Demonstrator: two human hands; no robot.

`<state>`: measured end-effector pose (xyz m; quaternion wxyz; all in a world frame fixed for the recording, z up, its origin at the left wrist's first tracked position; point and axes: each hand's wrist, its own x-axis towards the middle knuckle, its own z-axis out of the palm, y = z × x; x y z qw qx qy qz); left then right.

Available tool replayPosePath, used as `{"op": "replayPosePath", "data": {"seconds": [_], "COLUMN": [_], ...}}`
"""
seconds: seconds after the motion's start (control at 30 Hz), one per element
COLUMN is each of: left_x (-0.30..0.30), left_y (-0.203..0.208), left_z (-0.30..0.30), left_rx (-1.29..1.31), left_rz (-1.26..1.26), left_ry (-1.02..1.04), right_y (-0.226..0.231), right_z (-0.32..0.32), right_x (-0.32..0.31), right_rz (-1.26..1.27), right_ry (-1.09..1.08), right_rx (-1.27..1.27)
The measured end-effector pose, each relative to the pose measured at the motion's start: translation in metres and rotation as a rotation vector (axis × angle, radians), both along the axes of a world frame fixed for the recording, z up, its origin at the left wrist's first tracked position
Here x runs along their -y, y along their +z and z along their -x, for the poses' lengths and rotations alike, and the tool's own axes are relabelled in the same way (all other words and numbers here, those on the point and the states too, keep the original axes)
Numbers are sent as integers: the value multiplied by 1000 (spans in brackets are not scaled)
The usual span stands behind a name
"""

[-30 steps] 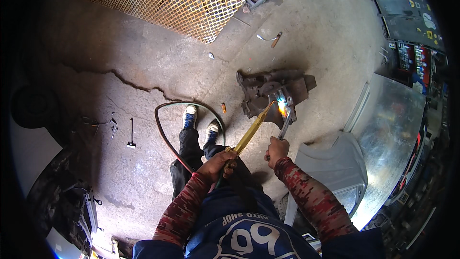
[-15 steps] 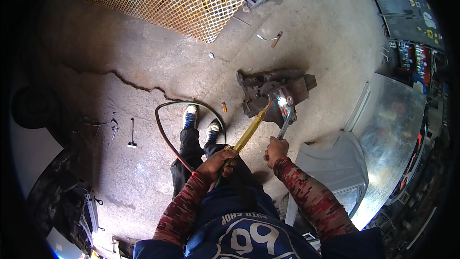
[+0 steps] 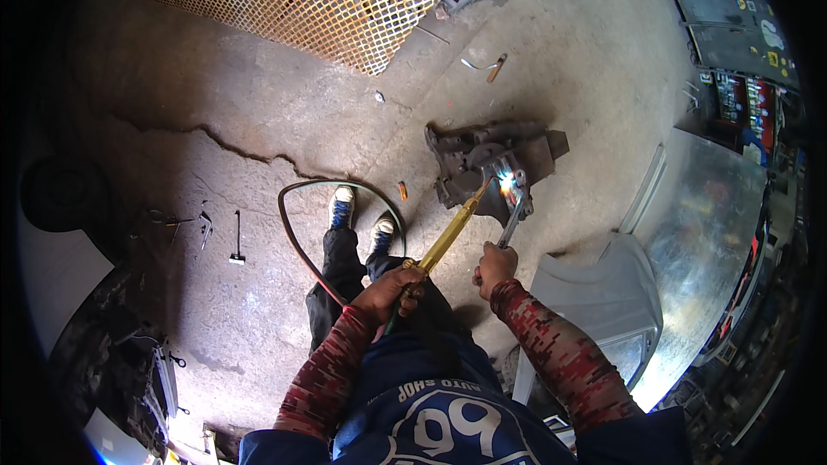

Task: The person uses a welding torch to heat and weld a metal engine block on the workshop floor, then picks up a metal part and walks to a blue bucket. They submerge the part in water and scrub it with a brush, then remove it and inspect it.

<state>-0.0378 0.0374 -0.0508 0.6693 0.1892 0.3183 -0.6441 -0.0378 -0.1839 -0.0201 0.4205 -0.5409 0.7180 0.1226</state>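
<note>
Slightly farther forward than a second ago, my right hand (image 3: 495,268) clenches a wrench-like metal tool (image 3: 512,226), and the flame (image 3: 507,182) beyond it shows less orange. My left hand (image 3: 389,293) grips a yellow torch (image 3: 450,241), slanting forward and rightward toward that flame. Ahead of both hands, a dark metal part (image 3: 479,157) lies on the floor (image 3: 258,293), the tool's far end at its near right side.
</note>
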Motion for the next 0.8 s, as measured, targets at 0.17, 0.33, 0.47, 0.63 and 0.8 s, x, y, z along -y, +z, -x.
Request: {"op": "replayPosePath", "data": {"seconds": [0.17, 0.33, 0.47, 0.63, 0.8], "left_x": [-2, -3, -2, -3, -4], "left_y": [0, 0, 1, 2, 2], "left_z": [-2, 0, 0, -3, -4], "left_rx": [8, 1, 2, -27, -16], "left_rz": [15, 5, 11, -15, -11], "left_ry": [1, -8, -2, -16, -24], "right_y": [0, -2, -4, -7, -6], "right_z": [-1, 0, 2, 4, 2], "right_x": [-2, -2, -1, -2, -3], "right_rz": [32, 33, 35, 40, 26], "right_ry": [14, 10, 5, 7, 3], "right_rx": [-30, -16, -24, -14, -14]}}
